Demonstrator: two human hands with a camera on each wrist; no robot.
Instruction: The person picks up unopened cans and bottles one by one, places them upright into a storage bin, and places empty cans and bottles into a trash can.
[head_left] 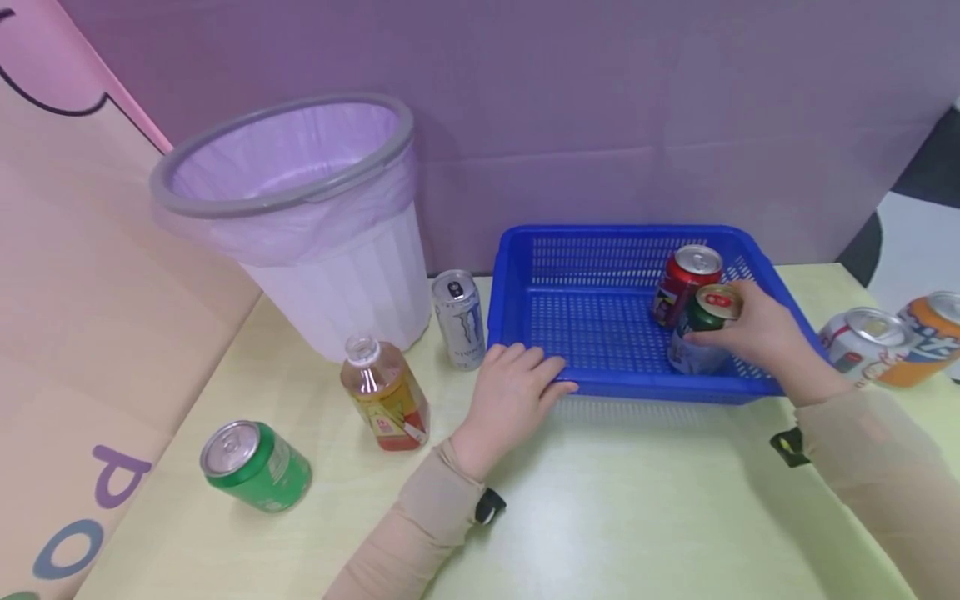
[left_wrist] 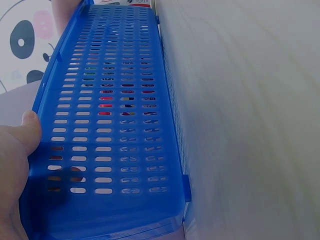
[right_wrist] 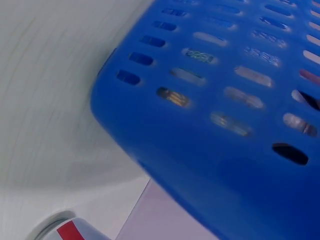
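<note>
In the head view my left hand (head_left: 513, 398) grips the near left corner of a blue plastic basket (head_left: 645, 385), its thumb along the front rim. Inside the basket, at the right, my right hand (head_left: 757, 329) holds a dark green can (head_left: 702, 317) with a gold top and red tab between thumb and fingers. A red can (head_left: 678, 279) stands right behind it. The left wrist view has my left thumb (left_wrist: 31, 131) at the rim and the slotted basket wall (left_wrist: 115, 205). My right hand is hidden behind the basket wall (right_wrist: 190, 135) in the right wrist view.
Left of the basket stand a white can (head_left: 460, 321), a bottle of reddish drink (head_left: 386, 400) and a green can (head_left: 258, 467). A lined white bin (head_left: 345, 283) rises behind them. To the right are a silver-white can (head_left: 862, 337) and an orange can (head_left: 926, 342).
</note>
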